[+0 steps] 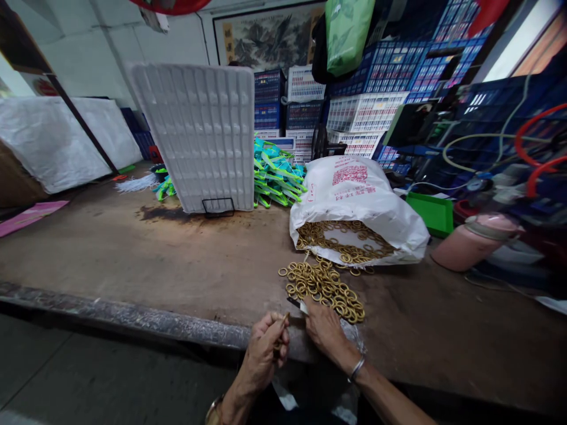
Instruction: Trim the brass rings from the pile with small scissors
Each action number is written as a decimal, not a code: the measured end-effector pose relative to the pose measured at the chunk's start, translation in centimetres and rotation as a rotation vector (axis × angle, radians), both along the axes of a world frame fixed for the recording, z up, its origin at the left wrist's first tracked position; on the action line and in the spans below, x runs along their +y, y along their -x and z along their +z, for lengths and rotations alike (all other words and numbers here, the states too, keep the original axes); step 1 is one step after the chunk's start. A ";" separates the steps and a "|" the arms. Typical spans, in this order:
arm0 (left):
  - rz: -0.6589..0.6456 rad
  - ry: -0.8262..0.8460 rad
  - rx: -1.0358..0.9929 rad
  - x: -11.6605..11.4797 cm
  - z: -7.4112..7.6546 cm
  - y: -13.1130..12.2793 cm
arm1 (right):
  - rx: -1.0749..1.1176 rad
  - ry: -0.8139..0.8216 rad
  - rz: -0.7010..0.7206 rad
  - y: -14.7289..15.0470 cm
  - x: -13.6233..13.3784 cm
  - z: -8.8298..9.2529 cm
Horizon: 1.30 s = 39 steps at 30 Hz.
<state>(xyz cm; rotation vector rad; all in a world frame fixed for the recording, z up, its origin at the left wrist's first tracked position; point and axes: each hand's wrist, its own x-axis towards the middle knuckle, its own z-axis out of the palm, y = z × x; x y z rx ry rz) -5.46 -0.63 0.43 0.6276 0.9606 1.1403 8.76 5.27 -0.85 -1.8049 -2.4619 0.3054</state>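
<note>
The brass ring point(282, 323) sits pinched upright between thumb and forefinger of my left hand point(266, 349). That hand is curled nearly closed at the near edge of the counter point(177, 265). My right hand point(326, 330) lies just beside it, fingers stretched forward and low. Its tips meet a small dark-and-pale piece point(296, 305); whether they grip it I cannot tell. The heap of rings point(324, 287) lies directly beyond the right fingertips, almost touching them. Farther out in the same line, a white sack point(358, 198) lies on its side with more rings spilling from its mouth. Clear plastic point(357, 335) shows beside the right wrist. Well beyond the left hand a white moulded tray point(199, 136) stands upright, with green strips point(277, 177) behind it. In my judgement, this step goes best with a firm pinch on the rim of one ring only. Keep both hands over the counter edge so a dropped ring stays on the surface. Draw from the near margin of the heap so the rest is not scattered.
</note>
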 end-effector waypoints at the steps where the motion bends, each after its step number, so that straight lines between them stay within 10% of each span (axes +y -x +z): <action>1: 0.000 0.003 -0.049 0.0 0.1 0.1 | 0.006 -0.031 -0.003 0.0 0.5 0.2; 17: 0.067 0.061 -0.282 0.6 -1.0 2.8 | -0.135 -0.057 0.095 5.8 8.6 1.9; 39: 0.090 0.155 -0.497 1.4 -0.8 3.9 | 0.039 0.007 0.121 5.9 7.1 2.3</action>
